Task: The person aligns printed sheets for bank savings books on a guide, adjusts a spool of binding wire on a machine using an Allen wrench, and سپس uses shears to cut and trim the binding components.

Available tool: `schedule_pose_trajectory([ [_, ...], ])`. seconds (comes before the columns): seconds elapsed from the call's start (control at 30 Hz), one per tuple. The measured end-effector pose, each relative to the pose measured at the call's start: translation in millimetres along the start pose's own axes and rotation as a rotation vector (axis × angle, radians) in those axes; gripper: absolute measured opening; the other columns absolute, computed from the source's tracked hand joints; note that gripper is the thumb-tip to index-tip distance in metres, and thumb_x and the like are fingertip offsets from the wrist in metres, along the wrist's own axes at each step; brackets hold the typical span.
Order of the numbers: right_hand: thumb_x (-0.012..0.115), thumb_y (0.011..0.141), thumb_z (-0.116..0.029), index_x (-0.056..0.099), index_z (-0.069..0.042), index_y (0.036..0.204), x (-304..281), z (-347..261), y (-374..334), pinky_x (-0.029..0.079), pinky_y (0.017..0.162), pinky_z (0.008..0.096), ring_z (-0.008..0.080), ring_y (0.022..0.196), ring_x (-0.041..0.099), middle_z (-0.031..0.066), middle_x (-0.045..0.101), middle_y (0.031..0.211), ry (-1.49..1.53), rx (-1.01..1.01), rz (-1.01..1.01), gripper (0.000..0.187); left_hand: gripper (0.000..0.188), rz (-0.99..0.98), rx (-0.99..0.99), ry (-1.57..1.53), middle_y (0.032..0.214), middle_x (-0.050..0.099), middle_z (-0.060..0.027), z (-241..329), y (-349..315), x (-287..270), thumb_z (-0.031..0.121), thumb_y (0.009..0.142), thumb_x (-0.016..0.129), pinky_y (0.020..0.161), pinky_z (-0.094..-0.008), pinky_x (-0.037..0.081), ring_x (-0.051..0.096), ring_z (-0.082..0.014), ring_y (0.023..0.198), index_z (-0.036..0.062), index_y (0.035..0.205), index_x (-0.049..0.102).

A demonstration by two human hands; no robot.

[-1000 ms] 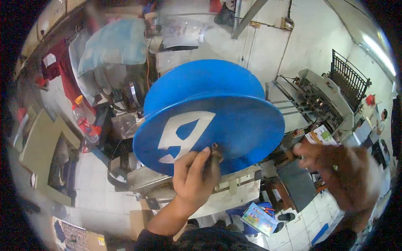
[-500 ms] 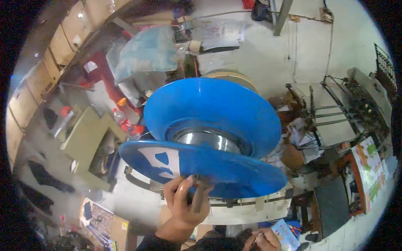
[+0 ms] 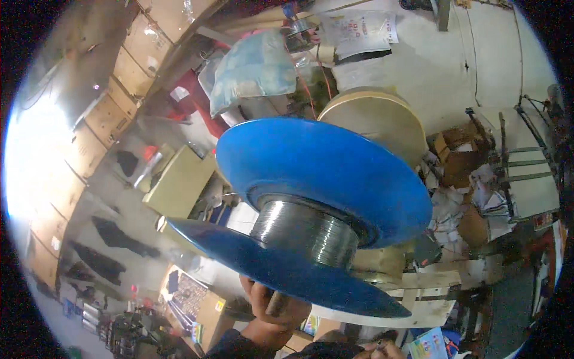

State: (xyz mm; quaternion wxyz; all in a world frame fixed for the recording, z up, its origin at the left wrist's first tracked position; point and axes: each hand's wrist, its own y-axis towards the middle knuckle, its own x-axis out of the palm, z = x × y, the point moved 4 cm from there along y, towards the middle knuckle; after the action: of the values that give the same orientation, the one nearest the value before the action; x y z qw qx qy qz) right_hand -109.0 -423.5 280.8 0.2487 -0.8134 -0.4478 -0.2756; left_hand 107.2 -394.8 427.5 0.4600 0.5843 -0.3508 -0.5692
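Spool: big blue two-flange spool (image 3: 326, 173), tilted, mid-view. Bright silver wire (image 3: 305, 230) wound on its core, between the flanges. Left hand (image 3: 269, 317) sits at the outer face of the near flange, just under its lower edge; that flange hides part of the hand.

Left grip: fingers curled in around a short dark metal rod (image 3: 275, 303), rod end poking out between them. So the spool lies directly above and beyond the left grip. Can't tell if the fingers touch the flange itself.

Right hand (image 3: 379, 350): at the bottom edge, cut off by the frame, well apart from the spool. Fingers bunched; can't tell what, if anything, it has hold of.

Pale tabletop (image 3: 433, 308) shows below the near flange.

Writing: white sheet (image 3: 362, 30) at top has red print, too small to read. Light-blue picture booklet (image 3: 430, 346) lower right, text blurred. Cardboard box (image 3: 209, 320) lower left carries a small yellow label.
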Motion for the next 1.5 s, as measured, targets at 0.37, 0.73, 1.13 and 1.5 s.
schedule_pose_trajectory([
  [0.37,0.047,0.101,-0.018,0.05,0.001,0.112,-13,-15,6,0.054,0.069,0.0341,0.0224,0.077,0.065,0.0183,0.065,0.099,-0.025,-0.068,-0.09,0.022,0.039,-0.035,0.067,0.028,0.107,0.061,-0.0169,7,0,5,-0.006,0.069,0.069,0.076,-0.0374,0.047,0.057,-0.0301,0.091,0.0002,0.106,0.059],
  [0.73,0.051,0.096,-0.018,0.055,0.0,0.104,128,-198,-18,0.049,0.067,0.0304,0.0205,0.07,0.06,0.0145,0.062,0.091,-0.873,-1.002,0.232,0.02,0.03,0.057,-0.004,-0.201,0.098,0.062,-0.0152,-5,-10,11,0.001,0.072,0.07,0.071,-0.0368,0.048,0.057,-0.0285,0.085,-0.0048,0.101,0.063],
  [1.13,0.057,0.087,-0.011,0.059,0.004,0.095,235,-227,30,0.05,0.07,0.0286,0.0182,0.071,0.06,0.0161,0.062,0.092,-1.387,-1.299,0.214,0.017,0.046,0.221,-0.091,-0.525,0.093,0.059,-0.0113,-11,6,8,-0.008,0.068,0.076,0.066,-0.0296,0.048,0.058,-0.0235,0.079,-0.0007,0.112,0.063],
  [1.5,0.065,0.086,0.003,0.062,0.007,0.097,244,-210,57,0.052,0.068,0.0214,0.0123,0.076,0.066,0.0104,0.065,0.086,-1.705,-1.012,0.209,0.012,0.047,0.23,-0.084,-0.528,0.091,0.059,-0.011,-10,7,6,-0.007,0.067,0.076,0.065,-0.0298,0.049,0.059,-0.0233,0.075,0.0,0.111,0.063],
])
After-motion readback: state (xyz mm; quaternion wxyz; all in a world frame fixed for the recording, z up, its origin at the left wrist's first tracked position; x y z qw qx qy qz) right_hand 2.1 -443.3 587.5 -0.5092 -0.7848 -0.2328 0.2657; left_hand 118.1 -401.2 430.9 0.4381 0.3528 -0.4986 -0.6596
